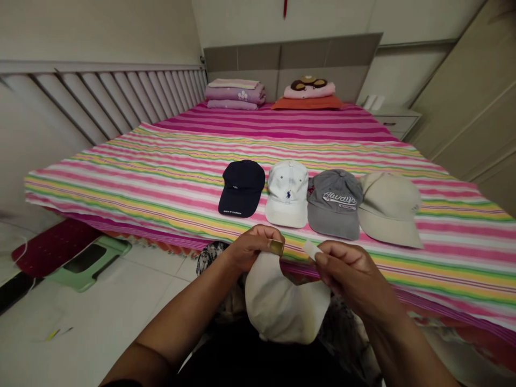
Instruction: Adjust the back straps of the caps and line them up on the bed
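Note:
A cream baseball cap (282, 312) rests in my lap, its back opening facing the bed. My left hand (255, 246) is closed, pinching the brass-coloured buckle (276, 247) at one side of that opening. Between the thumb and fingers of my right hand (352, 269) is the pale strap end (311, 249) from the other side. Strap and buckle are apart. Beyond my hands, a navy cap (244, 180), a white cap (287, 185), a grey cap (336, 193) and a beige cap (389, 201) lie in a row, the last two touching.
The caps lie on a bed with a striped sheet (161, 177). Folded purple bedding (236, 95) and a pink-and-orange stack (308, 94) sit by the headboard (258, 56). A white railing (121, 97) runs along the left. On the floor is a green stool (91, 269).

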### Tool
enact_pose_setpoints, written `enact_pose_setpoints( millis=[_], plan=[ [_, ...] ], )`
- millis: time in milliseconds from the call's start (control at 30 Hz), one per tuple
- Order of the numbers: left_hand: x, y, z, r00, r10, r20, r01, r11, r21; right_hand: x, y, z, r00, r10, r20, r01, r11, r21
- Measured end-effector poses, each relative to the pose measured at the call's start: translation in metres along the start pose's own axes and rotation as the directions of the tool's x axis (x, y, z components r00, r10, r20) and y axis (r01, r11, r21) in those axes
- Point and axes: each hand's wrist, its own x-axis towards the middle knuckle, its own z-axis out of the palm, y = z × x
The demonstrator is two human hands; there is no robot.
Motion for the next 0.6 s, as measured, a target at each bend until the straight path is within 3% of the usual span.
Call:
enact_pose_setpoints(
  millis=[167, 600],
  plan=[
    [-0.002, 0.001, 0.005, 1.000, -0.024, -0.021, 0.024, 1.000, 0.009, 0.005, 0.000, 0.007, 0.997, -0.022, 0.068, 0.025, 0.999, -0.036],
    [-0.004, 0.000, 0.004, 0.999, -0.046, -0.018, 0.046, 0.998, 0.037, 0.008, -0.001, 0.016, 0.997, -0.039, 0.065, 0.047, 0.991, -0.123]
  ],
)
